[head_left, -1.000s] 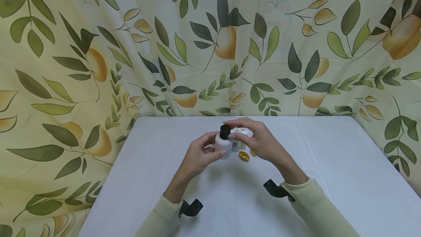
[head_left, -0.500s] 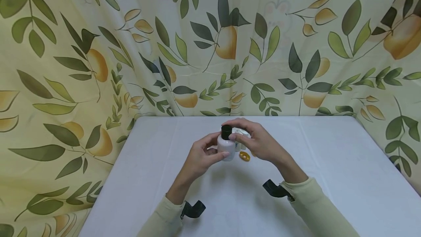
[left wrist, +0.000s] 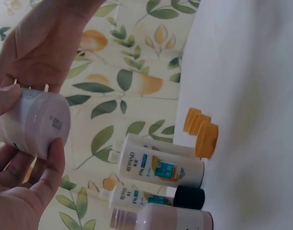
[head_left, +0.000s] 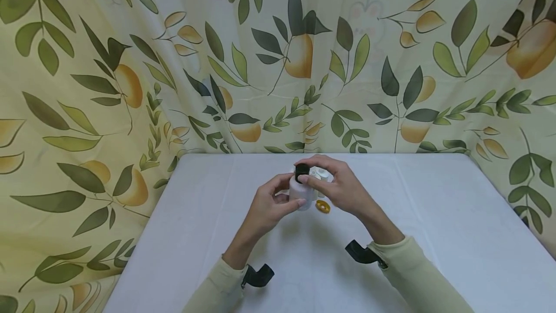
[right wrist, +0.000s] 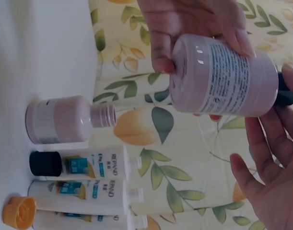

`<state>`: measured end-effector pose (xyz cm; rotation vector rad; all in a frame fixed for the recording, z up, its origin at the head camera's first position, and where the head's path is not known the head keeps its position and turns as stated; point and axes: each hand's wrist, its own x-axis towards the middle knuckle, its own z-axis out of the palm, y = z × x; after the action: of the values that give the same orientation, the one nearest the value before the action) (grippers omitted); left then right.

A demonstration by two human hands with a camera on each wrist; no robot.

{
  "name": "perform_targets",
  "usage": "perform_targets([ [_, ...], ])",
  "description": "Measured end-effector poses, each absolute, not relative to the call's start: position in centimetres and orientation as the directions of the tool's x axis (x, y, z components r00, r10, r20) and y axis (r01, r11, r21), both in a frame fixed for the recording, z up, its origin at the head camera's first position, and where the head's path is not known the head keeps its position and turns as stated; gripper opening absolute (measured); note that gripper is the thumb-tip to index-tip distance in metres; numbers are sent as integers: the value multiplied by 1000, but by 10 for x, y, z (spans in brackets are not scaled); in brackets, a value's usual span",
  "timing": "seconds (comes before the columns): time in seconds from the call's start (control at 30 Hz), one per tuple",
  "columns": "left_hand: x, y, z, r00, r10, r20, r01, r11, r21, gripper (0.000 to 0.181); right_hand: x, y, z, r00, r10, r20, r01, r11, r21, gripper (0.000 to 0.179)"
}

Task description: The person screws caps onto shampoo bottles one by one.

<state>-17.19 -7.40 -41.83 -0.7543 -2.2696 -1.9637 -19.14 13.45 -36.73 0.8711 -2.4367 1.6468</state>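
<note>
My left hand [head_left: 270, 202] grips a pale pink bottle [head_left: 299, 196] by its sides, held up over the white table. At its top is a black cap [head_left: 302, 171], pinched by the thumb and fingers of my right hand [head_left: 340, 185]. Small print covers the bottle's label [right wrist: 228, 72] in the right wrist view. A second pink bottle [right wrist: 64, 120], its threaded neck bare, stands below. Beside that one sits a loose black cap [right wrist: 45, 164].
Three white REPAND bottles [right wrist: 79, 196] with slim bare necks stand in a group beyond the hands. Several orange caps [left wrist: 206, 140] lie near them. A leaf-and-fruit curtain [head_left: 278, 62] hangs behind the white-covered table [head_left: 195, 216].
The held bottle has shifted slightly right with my left hand. My right thumb and fingers have moved a little around the cap. An orange cap at the right is now hidden by my right hand.
</note>
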Motion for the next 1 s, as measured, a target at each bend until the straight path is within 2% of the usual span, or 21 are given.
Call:
perform_targets([
  [0.27, -169, -64, -419, -879, 228, 420, 449, 97, 888, 49, -189, 128, -369, -839, -303, 453, -533, 282, -798, 27],
  [0.4, -168, -60, -418, -857, 179, 482, 510, 168, 844, 49, -188, 124, -368, -830, -277, 485, -553, 286, -783, 28],
  [0.5, -167, -59, -418, -848, 165, 503, 529, 231, 816, 51, -189, 123, -369, -840, -283, 463, -537, 306, -786, 30],
  [0.63, -169, -61, -419, -876, 185, 446, 480, 228, 847, 54, -191, 125, -371, -866, -321, 383, -479, 314, -820, 31],
  [0.8, -173, -67, -421, -909, 261, 325, 369, 140, 919, 56, -193, 130, -372, -863, -378, 335, -453, 285, -845, 32],
  [1.0, -177, -76, -422, -891, 375, 256, 303, 72, 950, 59, -192, 133, -372, -845, -426, 324, -456, 254, -853, 33],
])
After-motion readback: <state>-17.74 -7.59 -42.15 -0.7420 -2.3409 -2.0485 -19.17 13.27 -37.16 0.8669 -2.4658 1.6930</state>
